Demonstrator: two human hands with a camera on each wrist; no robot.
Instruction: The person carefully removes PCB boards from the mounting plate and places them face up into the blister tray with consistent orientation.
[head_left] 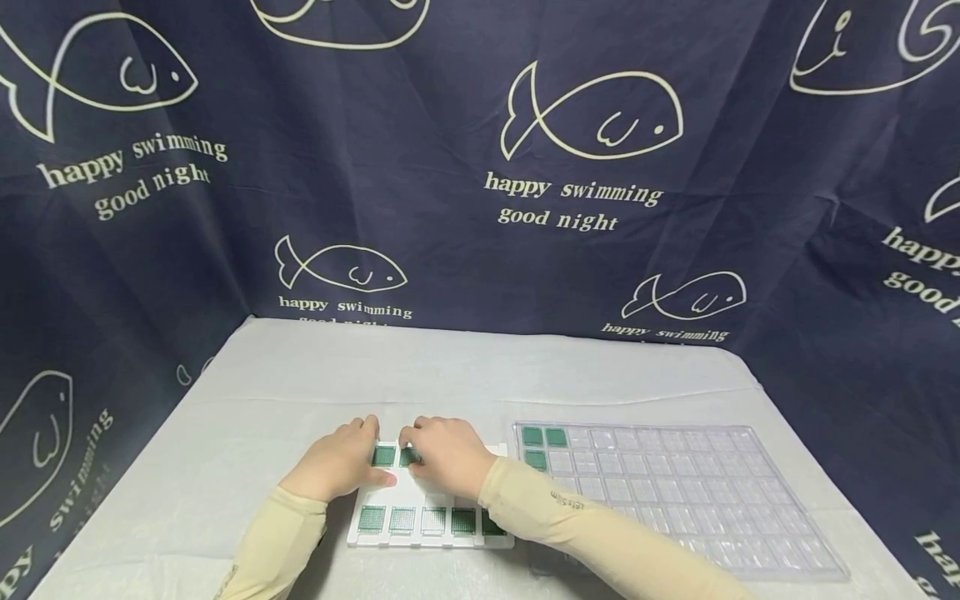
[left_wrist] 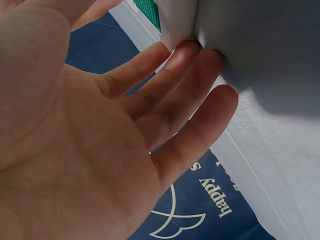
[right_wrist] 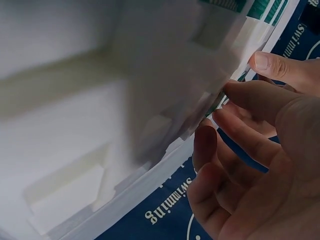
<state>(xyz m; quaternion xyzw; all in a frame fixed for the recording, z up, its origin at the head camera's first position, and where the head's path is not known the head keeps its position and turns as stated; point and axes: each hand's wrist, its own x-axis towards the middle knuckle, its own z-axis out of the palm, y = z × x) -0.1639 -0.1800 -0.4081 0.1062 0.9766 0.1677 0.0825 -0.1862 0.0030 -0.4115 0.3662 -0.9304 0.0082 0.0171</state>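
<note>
A white tray [head_left: 411,493] with small square green perfboards in two rows lies at the table's front middle. My left hand [head_left: 341,458] rests at its left edge, thumb over the top surface, the other fingers stretched out with tips against the side in the left wrist view. With thumb and fingertips, my right hand [head_left: 450,454] pinches a green perfboard [head_left: 409,456] in the back row, largely hidden by the fingers. Just left of it, another perfboard [head_left: 383,456] sits between the hands. The front row holds several more perfboards [head_left: 402,521], the rightmost partly under my right sleeve.
To the right lies a clear plastic tray [head_left: 678,487] divided into many compartments. Green perfboards [head_left: 532,436] occupy 3 of them at its back left corner. My right forearm crosses its front left part. A white cloth [head_left: 450,367] covers the table; a dark blue fish-print curtain [head_left: 450,167] surrounds it.
</note>
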